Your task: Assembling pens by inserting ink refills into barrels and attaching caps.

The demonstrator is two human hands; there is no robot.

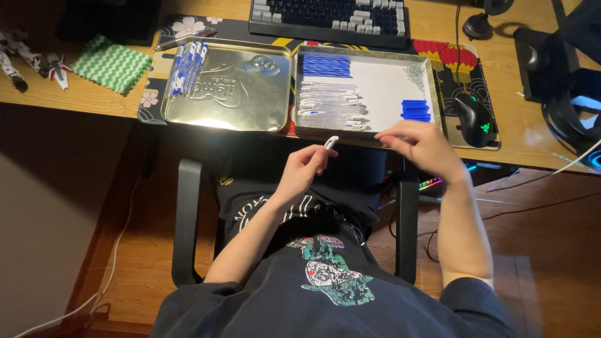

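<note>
My left hand (303,168) is shut on a small white pen part (331,142), held just below the front edge of the right tin tray (366,133). My right hand (422,147) hovers at that tray's front right corner with fingers curled; whether it holds anything I cannot tell. The tray holds a row of blue refills (325,65), clear pen barrels (332,106), a pile of blue caps (416,110) and small springs (414,75). The left metal tray (250,106) carries several assembled blue-and-white pens (188,67) in its far left corner.
A keyboard (328,19) lies behind the trays. A black mouse (471,117) sits on the patterned mat at the right. A green-and-white cloth (111,62) and small model figures (31,61) lie at the left. Chair arms flank my lap; cables run on the floor.
</note>
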